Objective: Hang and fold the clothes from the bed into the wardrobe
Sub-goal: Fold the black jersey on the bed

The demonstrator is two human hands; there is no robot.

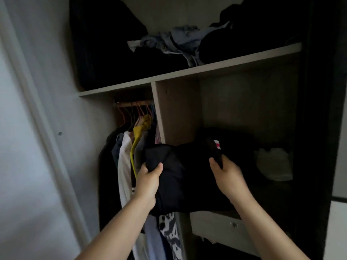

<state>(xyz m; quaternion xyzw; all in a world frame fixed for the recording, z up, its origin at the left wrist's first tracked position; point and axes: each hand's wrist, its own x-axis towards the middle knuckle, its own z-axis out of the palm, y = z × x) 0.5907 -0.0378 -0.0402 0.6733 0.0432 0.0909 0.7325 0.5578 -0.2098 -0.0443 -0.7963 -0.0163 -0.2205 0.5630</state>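
Holding the folded black garment (187, 177) at center frame, we pinch its edges with left hand (148, 182) and right hand (228, 178), keeping the fold intact toward the wardrobe shelf (212, 215).

No legible text, brand, number or sign is showing anywhere in this view. A small white tag with red stripes (217, 144) is sitting on the dark folded garment (187, 177) at the wardrobe shelf opening, but no characters on it are resolving (the frame is dim and the tag is too small). The black-and-white patterned fabric (170, 233) hanging lower down is presenting only abstract blotches, not lettering.
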